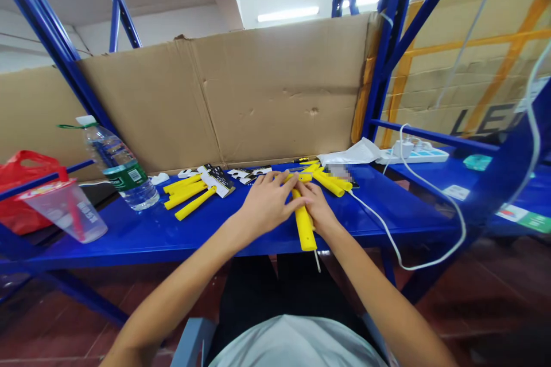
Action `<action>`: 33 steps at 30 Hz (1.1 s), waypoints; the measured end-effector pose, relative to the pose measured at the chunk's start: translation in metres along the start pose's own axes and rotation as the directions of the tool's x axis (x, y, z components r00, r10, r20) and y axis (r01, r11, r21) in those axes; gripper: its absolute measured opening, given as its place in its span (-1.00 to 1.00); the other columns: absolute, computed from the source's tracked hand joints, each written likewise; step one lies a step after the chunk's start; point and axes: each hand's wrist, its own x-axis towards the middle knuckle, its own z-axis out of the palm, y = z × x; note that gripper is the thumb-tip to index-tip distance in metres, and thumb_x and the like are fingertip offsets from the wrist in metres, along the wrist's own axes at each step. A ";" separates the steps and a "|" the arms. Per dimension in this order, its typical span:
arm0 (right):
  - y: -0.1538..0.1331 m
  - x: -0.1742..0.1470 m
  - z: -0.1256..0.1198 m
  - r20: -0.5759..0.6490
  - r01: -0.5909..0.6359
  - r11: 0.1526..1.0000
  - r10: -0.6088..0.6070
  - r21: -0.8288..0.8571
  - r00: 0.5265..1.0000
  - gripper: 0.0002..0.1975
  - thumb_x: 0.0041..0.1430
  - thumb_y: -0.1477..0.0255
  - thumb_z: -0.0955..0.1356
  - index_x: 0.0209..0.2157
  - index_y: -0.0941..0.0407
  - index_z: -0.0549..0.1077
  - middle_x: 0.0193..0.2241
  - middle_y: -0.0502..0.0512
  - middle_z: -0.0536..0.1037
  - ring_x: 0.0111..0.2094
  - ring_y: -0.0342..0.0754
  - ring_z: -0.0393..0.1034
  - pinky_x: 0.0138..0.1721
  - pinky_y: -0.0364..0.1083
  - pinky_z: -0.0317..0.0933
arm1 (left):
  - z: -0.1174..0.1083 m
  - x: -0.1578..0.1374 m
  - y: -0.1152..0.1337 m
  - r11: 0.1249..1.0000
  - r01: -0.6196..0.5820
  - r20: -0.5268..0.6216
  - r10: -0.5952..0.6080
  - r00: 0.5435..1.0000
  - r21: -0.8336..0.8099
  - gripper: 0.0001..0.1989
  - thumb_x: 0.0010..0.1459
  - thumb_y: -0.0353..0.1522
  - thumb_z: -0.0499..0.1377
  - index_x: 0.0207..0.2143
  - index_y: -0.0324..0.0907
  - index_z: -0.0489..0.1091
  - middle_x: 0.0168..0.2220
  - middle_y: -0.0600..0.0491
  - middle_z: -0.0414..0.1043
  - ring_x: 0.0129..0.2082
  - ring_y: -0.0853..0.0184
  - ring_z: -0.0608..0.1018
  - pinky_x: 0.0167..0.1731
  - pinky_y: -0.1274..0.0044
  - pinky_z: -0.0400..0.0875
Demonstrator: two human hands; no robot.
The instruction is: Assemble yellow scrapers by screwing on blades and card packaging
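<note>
Just above the table's front edge, my right hand (316, 206) is closed around a yellow-handled tool (303, 226), its handle angled down toward me. My left hand (271, 200) holds the upper part of the tool, its thumb across the handle. Both hands hide the tool's head, so I cannot tell its kind. A thin metal shaft (317, 261) sticks out below the handle beside my right palm. To the left lie several yellow-handled tools (196, 203) with black-and-white cards (217, 180). More yellow handles (329, 182) lie just beyond my right hand.
A water bottle (124, 169) and a plastic cup (71, 212) stand at left by a red bag (26, 189). Behind are a cardboard panel (279, 92) and a yellow-black tool (303, 160). A white cable (383, 226) loops at right below a power strip (424, 155). Blue posts (383, 69) frame the table.
</note>
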 end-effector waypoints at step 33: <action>-0.030 -0.039 0.012 0.257 0.228 0.921 -0.148 -0.315 0.955 -0.56 0.11 0.11 0.59 -0.10 0.11 0.65 -0.52 -0.01 0.52 -0.70 -0.13 0.22 -0.74 -0.10 0.14 | 0.013 -0.048 0.051 0.755 0.216 -0.196 -0.414 0.889 -0.619 -0.50 0.60 -0.11 -0.01 0.47 0.09 0.33 0.62 -0.09 0.05 0.35 0.04 0.54 0.21 0.21 0.57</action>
